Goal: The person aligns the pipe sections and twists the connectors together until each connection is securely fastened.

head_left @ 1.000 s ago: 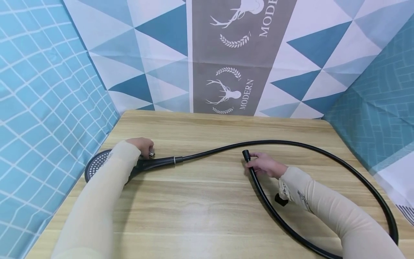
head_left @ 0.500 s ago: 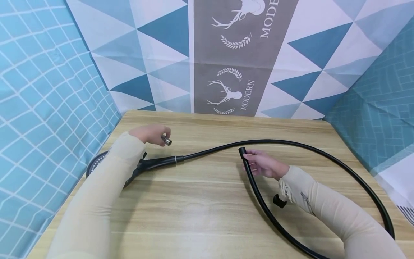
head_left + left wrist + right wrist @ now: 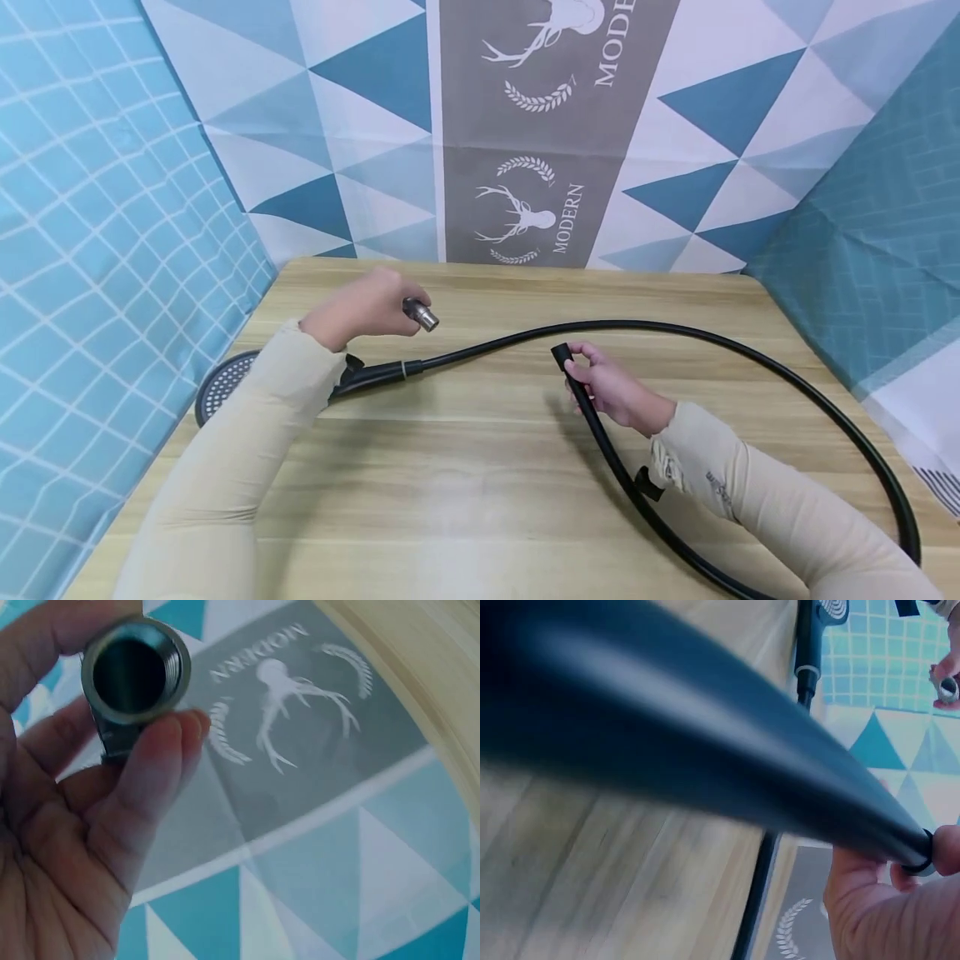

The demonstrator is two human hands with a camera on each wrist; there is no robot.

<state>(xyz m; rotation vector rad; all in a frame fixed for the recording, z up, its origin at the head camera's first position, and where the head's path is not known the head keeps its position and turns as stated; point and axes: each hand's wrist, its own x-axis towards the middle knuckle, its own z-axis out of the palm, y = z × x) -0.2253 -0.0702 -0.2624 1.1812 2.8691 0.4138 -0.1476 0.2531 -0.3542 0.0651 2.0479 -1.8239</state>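
A short metal fitting (image 3: 423, 315) is pinched between thumb and fingertips in the left grip (image 3: 367, 310), its round threaded opening shown in the left-wrist view. The end of a black hose (image 3: 604, 442) is grasped by the right grip (image 3: 611, 387), well apart from the fitting. Below and left of the left grip, a black shower head (image 3: 222, 387) is laid on the wooden bench (image 3: 450, 500), partly hidden by the left sleeve (image 3: 225, 475). Below the right grip, a small black piece (image 3: 647, 484) is seen.

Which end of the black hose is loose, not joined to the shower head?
The hose end gripped by the right hand; its tip is unconnected, while the other end meets the shower head's handle.
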